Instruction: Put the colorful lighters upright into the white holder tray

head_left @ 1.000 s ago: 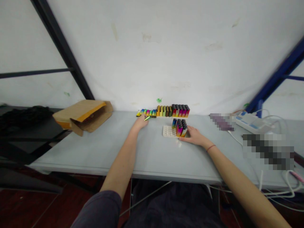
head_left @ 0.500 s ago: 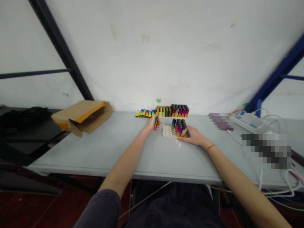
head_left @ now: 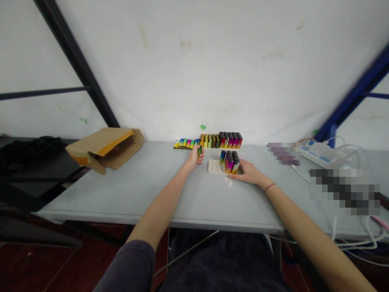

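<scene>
My left hand (head_left: pixel 193 157) is closed around a green and dark lighter (head_left: pixel 199 153), held upright just left of a white holed tray (head_left: pixel 214 167). My right hand (head_left: pixel 250 172) grips the tray's right end, thumb along the front and fingers behind. Black-topped colourful lighters (head_left: pixel 232 163) stand in the tray's right part, while holes on its left show bare. Behind it, a full block of black-topped lighters (head_left: pixel 231 140) stands beside yellow-topped lighters (head_left: pixel 209 141). Further left, a row of multicoloured lighters (head_left: pixel 186 143) lies flat, partly hidden at its right end by my left hand.
An open cardboard box (head_left: pixel 105 148) lies at the table's left. To the right are a blurred-out purple item (head_left: pixel 284 154), a white power strip (head_left: pixel 319 153) with cables and another blurred-out dark object (head_left: pixel 343 190). The wall rises directly behind the lighters.
The view has shifted slightly. My left hand, with the lighter in it, has moved barely to the left and turned a little. My right hand stays at the tray.
</scene>
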Demonstrator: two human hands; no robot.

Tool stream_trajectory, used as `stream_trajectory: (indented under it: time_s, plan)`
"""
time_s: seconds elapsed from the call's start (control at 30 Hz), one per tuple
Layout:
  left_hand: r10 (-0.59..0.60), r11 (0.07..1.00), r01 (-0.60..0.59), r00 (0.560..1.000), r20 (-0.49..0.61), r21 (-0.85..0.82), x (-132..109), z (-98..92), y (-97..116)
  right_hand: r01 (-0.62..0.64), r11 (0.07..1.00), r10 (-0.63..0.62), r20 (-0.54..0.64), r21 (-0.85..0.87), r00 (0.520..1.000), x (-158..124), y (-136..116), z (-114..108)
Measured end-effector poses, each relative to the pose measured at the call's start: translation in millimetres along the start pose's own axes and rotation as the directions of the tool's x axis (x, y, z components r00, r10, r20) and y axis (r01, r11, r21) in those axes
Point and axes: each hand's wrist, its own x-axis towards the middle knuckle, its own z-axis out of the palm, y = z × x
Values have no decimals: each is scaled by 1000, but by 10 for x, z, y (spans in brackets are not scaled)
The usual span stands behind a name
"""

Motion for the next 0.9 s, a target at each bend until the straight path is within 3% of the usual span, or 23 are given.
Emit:
stream_trajectory:
  time_s: [0.2, 0.47, 0.8, 0.9]
  plan:
    - [93, 995, -94, 995, -48, -16, 20, -10, -62, -4, 1000, 4, -14, -1, 1000, 1, 3, 8]
    - [61, 998, -61, 998, -14, 11, 16, 1, -57, -13, 1000, 13, 6, -2, 1000, 4, -16, -8]
    - [209, 969, -227, 965, -161, -103, -1, 0, -15, -5, 1000, 5, -5, -7, 1000, 5, 4, 11]
    - [233, 972, -236, 966, -116, -8, -31, 47, 19, 2, 1000, -2, -13, -9, 1000, 3, -1, 8]
